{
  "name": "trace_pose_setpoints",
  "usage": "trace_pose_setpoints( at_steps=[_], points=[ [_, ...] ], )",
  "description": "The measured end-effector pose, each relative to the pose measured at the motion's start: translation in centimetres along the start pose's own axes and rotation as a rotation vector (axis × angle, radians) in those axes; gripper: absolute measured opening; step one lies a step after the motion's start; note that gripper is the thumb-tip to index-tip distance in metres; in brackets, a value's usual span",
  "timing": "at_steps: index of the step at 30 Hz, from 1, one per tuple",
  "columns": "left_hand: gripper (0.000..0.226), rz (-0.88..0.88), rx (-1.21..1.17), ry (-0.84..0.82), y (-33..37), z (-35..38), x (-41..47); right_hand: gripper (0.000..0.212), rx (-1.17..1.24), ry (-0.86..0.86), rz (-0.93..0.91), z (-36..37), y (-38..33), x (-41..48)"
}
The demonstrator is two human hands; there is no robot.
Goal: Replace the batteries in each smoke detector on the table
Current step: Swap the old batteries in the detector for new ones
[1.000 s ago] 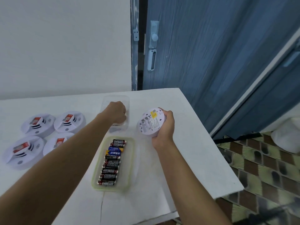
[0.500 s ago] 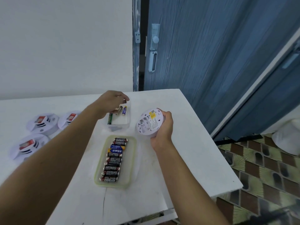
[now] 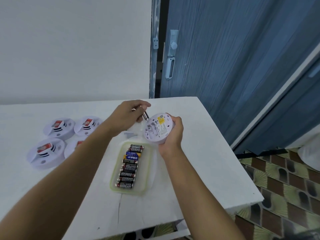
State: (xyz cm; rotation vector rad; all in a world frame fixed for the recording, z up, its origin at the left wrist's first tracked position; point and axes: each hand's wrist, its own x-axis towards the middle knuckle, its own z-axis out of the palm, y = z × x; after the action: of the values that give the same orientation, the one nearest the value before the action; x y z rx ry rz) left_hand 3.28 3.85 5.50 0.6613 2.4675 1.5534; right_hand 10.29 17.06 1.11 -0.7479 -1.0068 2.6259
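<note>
White table [image 3: 199, 170], toward its far edge: your right hand [image 3: 171, 135] grips one smoke detector [image 3: 158, 129] back-up, your left hand [image 3: 129, 113] pinches a battery [image 3: 145, 115] at its compartment; I judge this unit mid-swap and the four detectors [image 3: 58, 127] near the left edge not yet done.

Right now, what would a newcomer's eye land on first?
The right hand holds a round white smoke detector, back side toward the camera, above the white table, while the left hand pinches a small silvery battery at its rim. Nearer, a row of mostly black batteries lies in a clear green-rimmed tray; four more white detectors sit at the left.
</note>
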Motion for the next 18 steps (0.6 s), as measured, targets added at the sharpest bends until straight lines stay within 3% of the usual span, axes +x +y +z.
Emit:
trace_pose_setpoints(
  at_steps=[8, 12, 18],
  points=[
    [0.018, -0.031, -0.223, 0.202, 1.0, 2.5, -2.3, 0.019, 0.103, -0.094, -0.017, 0.8, 0.9, -0.6],
    [0.020, -0.029, -0.121, 0.289, 1.1, 2.8, -3.0, 0.023, 0.133, -0.070, -0.030, 0.7, 0.7, -0.9],
    [0.020, -0.003, -0.069, 0.286, 1.2, 3.0, -3.9, 0.026, 0.182, -0.078, -0.039, 0.5, 0.5, -1.7]
  ],
)
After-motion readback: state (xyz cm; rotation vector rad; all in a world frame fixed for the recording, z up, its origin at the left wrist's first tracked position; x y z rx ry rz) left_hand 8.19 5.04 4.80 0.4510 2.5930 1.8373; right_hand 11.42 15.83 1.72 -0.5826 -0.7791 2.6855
